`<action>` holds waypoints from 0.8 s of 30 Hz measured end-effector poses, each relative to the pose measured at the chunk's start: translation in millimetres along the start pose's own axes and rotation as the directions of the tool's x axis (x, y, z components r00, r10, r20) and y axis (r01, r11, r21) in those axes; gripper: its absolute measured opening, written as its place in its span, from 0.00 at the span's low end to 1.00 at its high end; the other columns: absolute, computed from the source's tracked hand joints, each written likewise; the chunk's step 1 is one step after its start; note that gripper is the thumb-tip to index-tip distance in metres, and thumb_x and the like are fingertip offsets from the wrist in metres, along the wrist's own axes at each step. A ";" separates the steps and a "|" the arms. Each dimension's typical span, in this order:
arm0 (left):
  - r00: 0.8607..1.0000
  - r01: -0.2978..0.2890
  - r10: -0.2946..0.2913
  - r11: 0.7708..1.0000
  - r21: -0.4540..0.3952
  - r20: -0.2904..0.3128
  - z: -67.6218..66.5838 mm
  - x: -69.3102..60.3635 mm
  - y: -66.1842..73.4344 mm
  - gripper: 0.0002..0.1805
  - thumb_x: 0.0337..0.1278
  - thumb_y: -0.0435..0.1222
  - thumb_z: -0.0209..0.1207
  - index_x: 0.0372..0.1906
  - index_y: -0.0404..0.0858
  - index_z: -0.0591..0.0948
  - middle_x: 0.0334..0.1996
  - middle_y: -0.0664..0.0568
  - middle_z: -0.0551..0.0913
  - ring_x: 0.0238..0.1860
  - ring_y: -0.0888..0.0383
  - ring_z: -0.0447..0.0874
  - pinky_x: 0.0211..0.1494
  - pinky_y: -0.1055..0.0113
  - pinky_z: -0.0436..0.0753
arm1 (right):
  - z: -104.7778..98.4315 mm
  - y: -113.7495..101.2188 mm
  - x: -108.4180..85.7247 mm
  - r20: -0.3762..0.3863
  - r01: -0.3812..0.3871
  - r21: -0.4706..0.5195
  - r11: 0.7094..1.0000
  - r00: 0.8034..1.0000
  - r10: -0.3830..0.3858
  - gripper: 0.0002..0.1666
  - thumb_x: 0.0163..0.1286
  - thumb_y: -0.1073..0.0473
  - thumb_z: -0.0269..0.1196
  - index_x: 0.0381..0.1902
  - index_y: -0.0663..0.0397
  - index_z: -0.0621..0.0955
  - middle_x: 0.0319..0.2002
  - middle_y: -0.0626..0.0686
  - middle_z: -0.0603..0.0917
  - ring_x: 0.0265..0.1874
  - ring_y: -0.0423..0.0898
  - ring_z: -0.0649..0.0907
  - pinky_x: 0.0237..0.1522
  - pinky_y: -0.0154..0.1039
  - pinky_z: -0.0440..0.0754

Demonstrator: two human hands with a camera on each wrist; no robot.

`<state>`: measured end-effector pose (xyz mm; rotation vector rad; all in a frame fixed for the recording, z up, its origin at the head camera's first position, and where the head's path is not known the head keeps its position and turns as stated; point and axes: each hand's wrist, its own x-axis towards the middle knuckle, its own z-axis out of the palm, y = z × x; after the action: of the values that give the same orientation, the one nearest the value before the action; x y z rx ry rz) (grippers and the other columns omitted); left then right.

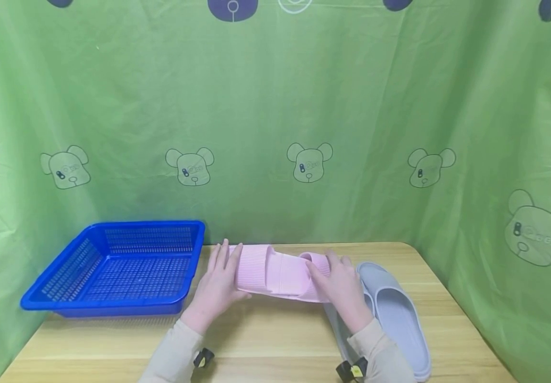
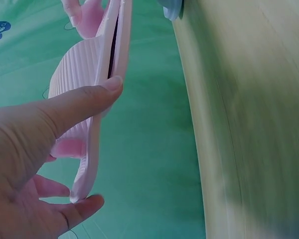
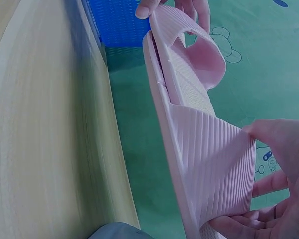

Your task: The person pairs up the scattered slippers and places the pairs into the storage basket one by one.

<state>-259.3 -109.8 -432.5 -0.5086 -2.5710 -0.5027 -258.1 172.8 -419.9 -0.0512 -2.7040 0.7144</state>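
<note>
Two pink slippers [image 1: 286, 274] overlap, straps [image 1: 251, 268] at opposite ends | position: above the wooden table [image 1: 266, 343], between blue basket [image 1: 113, 305] and grey slippers [image 1: 405, 324] | left hand [image 1: 218, 279] grips one end | right hand [image 1: 342, 287] grips the ribbed strap [image 3: 212, 159] at the other end

- L sleeve [image 1: 172, 351], nearer the blue basket [image 1: 113, 307]: long, pale beige/off-wht, lightly creased, ends approx. at wrist
- R sleeve [image 1: 383, 355], farther from basket: same pale col., wrinkled nr its end
- L wrist unit [image 1: 207, 355], basket-side arm: sm., blk, boxy, w/ yellow mark [image 1: 202, 362]
- R wrist unit [image 1: 344, 371], arm farther from basket: also blk, w/ yellow label [image 1: 356, 371], txt illegible
- L hand [image 1: 215, 282] & R hand [image 1: 341, 284]: bare
</note>
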 end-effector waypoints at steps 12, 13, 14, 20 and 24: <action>0.999 -0.035 0.035 0.999 0.031 -0.009 1.6 1.1 -1.7 0.64 0.20 0.53 0.81 0.72 0.38 0.62 0.72 0.34 0.62 0.69 0.37 0.65 0.66 0.39 0.72 | -2.4 -0.3 -0.3 -0.004 0.010 0.016 1.000 1.000 -0.010 0.42 0.64 0.27 0.55 0.60 0.54 0.76 0.48 0.67 0.79 0.47 0.67 0.80 0.45 0.62 0.80; 0.999 -0.036 0.037 0.999 0.036 -0.007 1.8 1.0 -1.7 0.64 0.21 0.53 0.80 0.72 0.38 0.62 0.72 0.34 0.62 0.69 0.37 0.65 0.66 0.39 0.72 | -2.4 -0.5 -0.2 -0.004 0.011 0.016 1.000 1.000 -0.011 0.42 0.64 0.27 0.55 0.59 0.54 0.76 0.48 0.67 0.79 0.47 0.67 0.80 0.45 0.62 0.80; 0.999 -0.039 0.039 0.998 0.040 -0.007 2.1 0.9 -1.8 0.64 0.21 0.54 0.80 0.72 0.38 0.62 0.72 0.35 0.62 0.69 0.37 0.65 0.67 0.39 0.72 | -2.3 -0.5 0.0 -0.004 0.010 0.017 1.000 1.000 -0.010 0.42 0.63 0.27 0.55 0.59 0.54 0.76 0.48 0.67 0.78 0.47 0.67 0.80 0.46 0.63 0.80; 0.998 -0.052 0.053 0.995 0.083 -0.018 3.8 -0.2 -2.1 0.65 0.20 0.57 0.79 0.72 0.37 0.62 0.71 0.37 0.64 0.67 0.39 0.68 0.66 0.42 0.72 | -1.8 -0.6 0.6 -0.001 0.005 0.013 1.000 1.000 -0.005 0.43 0.63 0.26 0.54 0.60 0.53 0.75 0.48 0.66 0.78 0.46 0.67 0.81 0.45 0.62 0.80; 0.997 -0.063 0.066 0.992 0.111 -0.028 4.2 -1.0 -2.0 0.66 0.19 0.59 0.79 0.72 0.38 0.62 0.71 0.39 0.66 0.66 0.41 0.69 0.65 0.45 0.73 | -0.9 -0.1 0.4 -0.003 0.007 0.006 1.000 1.000 -0.007 0.43 0.63 0.25 0.54 0.60 0.52 0.75 0.48 0.66 0.79 0.45 0.66 0.81 0.44 0.61 0.80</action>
<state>-260.9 -109.9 -437.0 -0.5389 -2.5267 -0.3422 -258.2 173.2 -418.9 -0.0411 -2.6973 0.7194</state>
